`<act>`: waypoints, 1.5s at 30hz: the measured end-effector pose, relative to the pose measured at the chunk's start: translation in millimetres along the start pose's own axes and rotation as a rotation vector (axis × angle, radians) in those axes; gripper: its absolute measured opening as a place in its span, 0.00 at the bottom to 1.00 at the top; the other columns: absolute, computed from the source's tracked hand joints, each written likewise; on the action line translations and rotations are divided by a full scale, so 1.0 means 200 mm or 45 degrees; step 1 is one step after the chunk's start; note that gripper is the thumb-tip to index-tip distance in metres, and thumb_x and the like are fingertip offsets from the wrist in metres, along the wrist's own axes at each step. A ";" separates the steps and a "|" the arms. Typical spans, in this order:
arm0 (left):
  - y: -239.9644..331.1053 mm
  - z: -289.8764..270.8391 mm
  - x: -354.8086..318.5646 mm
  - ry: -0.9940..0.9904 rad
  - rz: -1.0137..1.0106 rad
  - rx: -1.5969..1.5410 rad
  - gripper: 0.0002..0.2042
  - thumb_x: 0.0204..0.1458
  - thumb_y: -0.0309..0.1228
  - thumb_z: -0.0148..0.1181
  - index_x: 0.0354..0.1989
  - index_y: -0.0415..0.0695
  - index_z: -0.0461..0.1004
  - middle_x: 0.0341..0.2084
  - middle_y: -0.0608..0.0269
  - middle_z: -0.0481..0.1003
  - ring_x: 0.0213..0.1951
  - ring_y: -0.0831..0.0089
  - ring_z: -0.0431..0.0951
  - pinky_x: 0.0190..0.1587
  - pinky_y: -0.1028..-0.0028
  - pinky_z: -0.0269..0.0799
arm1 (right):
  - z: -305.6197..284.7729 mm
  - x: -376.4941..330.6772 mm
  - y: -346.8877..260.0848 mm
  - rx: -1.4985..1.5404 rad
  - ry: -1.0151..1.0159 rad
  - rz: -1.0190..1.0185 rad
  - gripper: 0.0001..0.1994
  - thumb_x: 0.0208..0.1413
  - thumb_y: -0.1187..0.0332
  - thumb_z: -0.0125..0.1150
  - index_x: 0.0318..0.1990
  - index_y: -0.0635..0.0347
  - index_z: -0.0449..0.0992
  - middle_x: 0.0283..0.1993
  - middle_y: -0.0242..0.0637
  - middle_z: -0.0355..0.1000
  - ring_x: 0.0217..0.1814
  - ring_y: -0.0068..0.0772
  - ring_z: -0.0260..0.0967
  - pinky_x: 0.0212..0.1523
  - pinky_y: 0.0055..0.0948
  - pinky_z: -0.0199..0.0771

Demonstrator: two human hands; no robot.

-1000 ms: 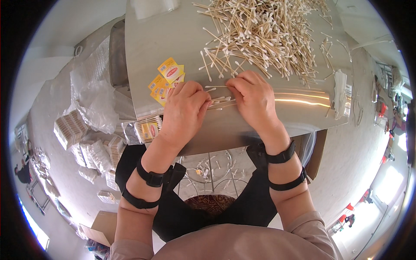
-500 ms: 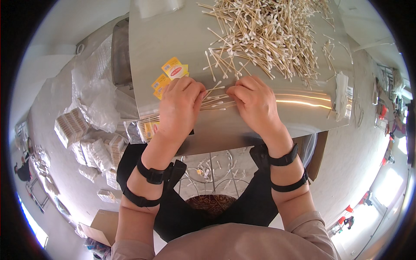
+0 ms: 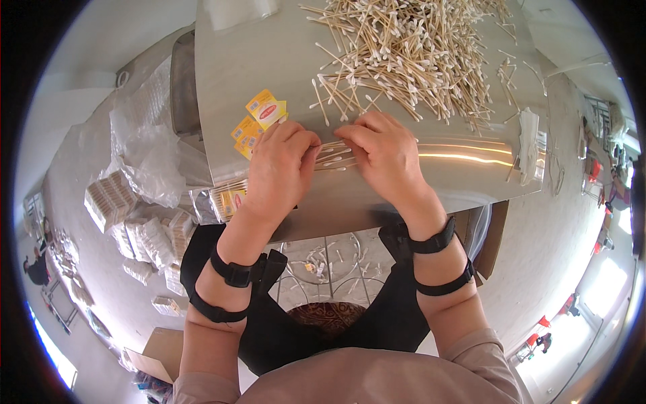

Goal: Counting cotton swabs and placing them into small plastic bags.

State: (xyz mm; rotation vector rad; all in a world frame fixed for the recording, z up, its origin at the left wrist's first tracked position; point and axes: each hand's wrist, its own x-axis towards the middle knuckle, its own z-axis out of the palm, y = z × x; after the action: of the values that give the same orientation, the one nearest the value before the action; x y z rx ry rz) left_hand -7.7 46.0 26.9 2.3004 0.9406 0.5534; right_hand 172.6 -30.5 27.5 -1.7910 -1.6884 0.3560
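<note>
- At the far left of the frame, stacks of packed cotton swabs in clear wrapping (image 3: 111,202) lie on the floor, with a crumpled clear plastic sheet (image 3: 145,151) just above and to their right.
- A filled clear packet with a yellow label (image 3: 225,200) sits at the table's left edge, just beside the person's left forearm.
- Small yellow paper labels with a red oval (image 3: 259,118) lie on the grey metal table (image 3: 457,172), touching the top of the left hand.
- The left hand (image 3: 279,165) rests palm down at the centre of the frame, fingers curled together and pressing on one end of the bundle.
- A small bundle of wooden-stick cotton swabs with white tips (image 3: 334,155) lies flat between the two hands; its long axis runs left to right across the picture, white tips showing in the gap. How many sticks it holds I cannot tell.
- The right hand (image 3: 387,158) lies palm down, fingertips closed against the bundle's other end, thumb tucked under and hidden.
- Above the hands, in the upper middle to upper right, a large loose heap of the same wooden cotton swabs (image 3: 417,54) spreads out, sticks pointing every way.
- Near the table's right edge lies a stack of empty clear plastic sleeves (image 3: 528,148).
- Black straps ring both wrists.
</note>
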 end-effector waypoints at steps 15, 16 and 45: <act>-0.01 -0.03 -0.02 0.030 0.001 0.035 0.06 0.45 0.21 0.67 0.31 0.41 0.78 0.30 0.58 0.75 0.36 0.55 0.76 0.41 0.61 0.71 | 0.00 0.00 -0.02 -0.080 -0.010 0.014 0.05 0.46 0.76 0.65 0.29 0.54 0.78 0.31 0.32 0.69 0.36 0.40 0.71 0.34 0.37 0.74; 0.00 -0.03 -0.01 0.030 0.001 0.034 0.06 0.45 0.21 0.67 0.31 0.41 0.78 0.30 0.58 0.75 0.36 0.55 0.76 0.41 0.61 0.71 | 0.00 0.00 -0.01 -0.083 -0.006 0.014 0.05 0.46 0.76 0.65 0.29 0.54 0.78 0.31 0.32 0.69 0.36 0.40 0.71 0.34 0.37 0.74; 0.02 0.03 -0.11 0.227 -0.393 -0.985 0.21 0.72 0.40 0.39 0.50 0.35 0.75 0.50 0.56 0.77 0.52 0.70 0.74 0.57 0.71 0.66 | -0.02 -0.10 -0.04 0.519 0.174 0.258 0.07 0.57 0.79 0.61 0.42 0.62 0.80 0.40 0.40 0.75 0.37 0.40 0.73 0.38 0.32 0.73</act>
State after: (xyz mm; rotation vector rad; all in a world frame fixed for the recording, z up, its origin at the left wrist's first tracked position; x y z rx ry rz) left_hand -16.7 25.3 22.4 1.4093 0.9264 0.8203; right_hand 165.6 -50.5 30.0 -1.6384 -1.2375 0.6039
